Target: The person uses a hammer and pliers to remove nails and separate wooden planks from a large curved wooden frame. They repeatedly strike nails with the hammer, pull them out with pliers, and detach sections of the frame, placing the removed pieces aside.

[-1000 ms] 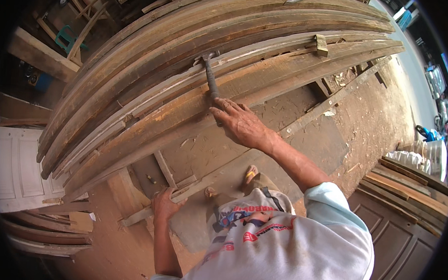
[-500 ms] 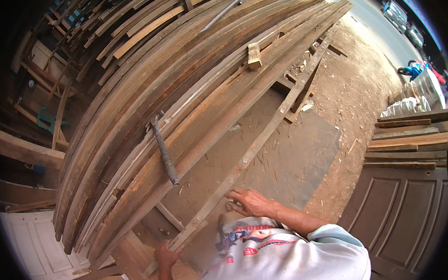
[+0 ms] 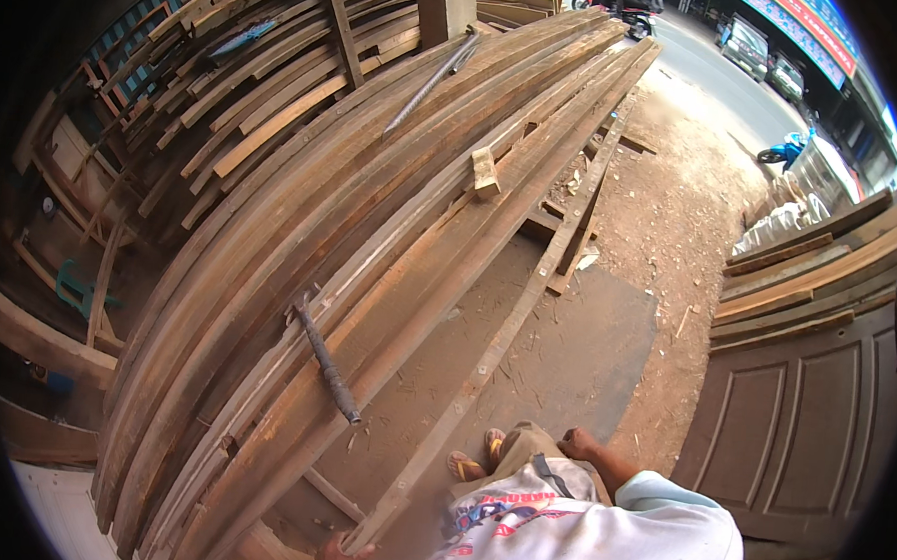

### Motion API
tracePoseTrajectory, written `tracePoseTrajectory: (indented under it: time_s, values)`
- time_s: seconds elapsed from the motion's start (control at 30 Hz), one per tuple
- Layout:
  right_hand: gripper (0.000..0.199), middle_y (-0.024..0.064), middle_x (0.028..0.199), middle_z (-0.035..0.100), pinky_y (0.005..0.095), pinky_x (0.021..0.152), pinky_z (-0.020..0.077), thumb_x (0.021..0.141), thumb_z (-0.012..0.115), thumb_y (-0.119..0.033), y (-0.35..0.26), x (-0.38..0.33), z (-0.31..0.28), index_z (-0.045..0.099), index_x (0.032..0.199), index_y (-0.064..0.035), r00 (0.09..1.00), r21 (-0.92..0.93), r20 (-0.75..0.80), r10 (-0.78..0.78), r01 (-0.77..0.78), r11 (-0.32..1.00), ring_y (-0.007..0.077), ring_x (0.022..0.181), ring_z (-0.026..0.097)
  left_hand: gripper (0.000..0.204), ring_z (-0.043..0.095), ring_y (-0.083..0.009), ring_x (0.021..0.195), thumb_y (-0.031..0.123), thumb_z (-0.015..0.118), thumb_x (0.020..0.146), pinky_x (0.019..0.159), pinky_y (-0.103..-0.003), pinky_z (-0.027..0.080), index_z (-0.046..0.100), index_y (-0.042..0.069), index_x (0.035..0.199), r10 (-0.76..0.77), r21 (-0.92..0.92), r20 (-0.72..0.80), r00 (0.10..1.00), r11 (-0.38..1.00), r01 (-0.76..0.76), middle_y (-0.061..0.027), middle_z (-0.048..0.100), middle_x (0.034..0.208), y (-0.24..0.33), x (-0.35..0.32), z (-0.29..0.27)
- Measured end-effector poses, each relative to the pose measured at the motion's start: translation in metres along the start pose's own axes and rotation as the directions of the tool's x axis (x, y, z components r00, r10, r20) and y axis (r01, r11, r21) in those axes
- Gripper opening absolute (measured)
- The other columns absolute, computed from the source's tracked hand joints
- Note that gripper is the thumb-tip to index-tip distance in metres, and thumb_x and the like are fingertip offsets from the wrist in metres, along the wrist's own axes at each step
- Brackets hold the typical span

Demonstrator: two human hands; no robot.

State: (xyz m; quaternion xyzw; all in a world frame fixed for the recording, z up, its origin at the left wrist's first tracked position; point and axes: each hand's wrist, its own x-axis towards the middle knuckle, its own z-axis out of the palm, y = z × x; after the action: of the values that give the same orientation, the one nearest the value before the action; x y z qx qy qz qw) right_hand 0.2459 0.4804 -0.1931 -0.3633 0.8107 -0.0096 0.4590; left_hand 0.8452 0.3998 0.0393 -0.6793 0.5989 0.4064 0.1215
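Gripping the near end of a long, narrow, grey-brown wooden strip with the left hand, closing the fingers around it at the lower edge of the view. Holding the right hand well apart from the strip, beside the hip and next to the brown shorts. Seeming to curl those fingers, but not showing clearly how far open or whether grasping anything.

Running diagonally from the left hand toward the road, slanting past a dark flat sheet spread on the ground. Looking worn and bearing small, pale, squarish marks spaced along its face. Not revealing whether touching the ground anywhere.

Seeing beside it, on the left, a broad row of long, weathered, brown wooden boards lying side by side. Finding a hammer with a dark, wrapped handle lying across the nearer boards, free of both hands. Noticing farther along a short, pale wooden block and, beyond that, a long, grey metal bar, both resting on the boards.

Looking down on feet in yellow-strapped sandals standing close by the strip. Spotting on the right a brown, panelled wooden door below stacked planks, and near the road a blue motorbike.
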Motion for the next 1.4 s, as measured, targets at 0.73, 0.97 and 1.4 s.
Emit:
tracePoseTrajectory:
  time_s: [0.73, 0.97, 1.4]
  values:
    - [0.032, 0.0192, 0.081, 0.076, 0.0389, 0.067, 0.0612, 0.095, 0.064, -0.018, 0.172, 0.038, -0.113, 0.071, 0.102, 0.0123, 0.928, 0.709, -0.294, 0.229, 0.051, 0.703, 0.0239, 0.074, 0.077, 0.016, 0.073, -0.0281, 0.083, 0.017, 0.074, 0.094, 0.077, -0.039, 0.057, 0.071, 0.002, 0.097, 0.819, 0.077, -0.406, 0.405, 0.473, -0.878, -0.0142, 0.074, 0.091, 0.412, 0.103, 0.082]
    - [0.025, 0.0178, 0.086, 0.074, 0.0373, 0.060, 0.0606, 0.098, 0.063, -0.013, 0.264, 0.003, -0.123, 0.065, 0.106, 0.0102, 0.859, 0.882, -0.115, 0.498, -0.142, 0.450, 0.0254, 0.070, 0.075, 0.014, 0.076, -0.0316, 0.089, 0.011, 0.077, 0.090, 0.077, -0.039, 0.060, 0.073, 0.004, 0.102, 0.866, 0.048, -0.320, 0.385, 0.421, -0.906, -0.0150, 0.076, 0.097, 0.520, 0.101, 0.107]
    - [0.036, 0.0201, 0.091, 0.078, 0.0418, 0.072, 0.0574, 0.092, 0.075, -0.027, 0.254, 0.078, -0.130, 0.076, 0.106, 0.0060, 0.939, 0.584, -0.242, 0.244, -0.059, 0.810, 0.0270, 0.080, 0.076, 0.017, 0.075, -0.0305, 0.093, 0.009, 0.077, 0.090, 0.079, -0.039, 0.059, 0.071, 0.005, 0.106, 0.852, 0.037, -0.426, 0.305, 0.353, -0.935, -0.0140, 0.076, 0.099, 0.634, 0.169, 0.069]
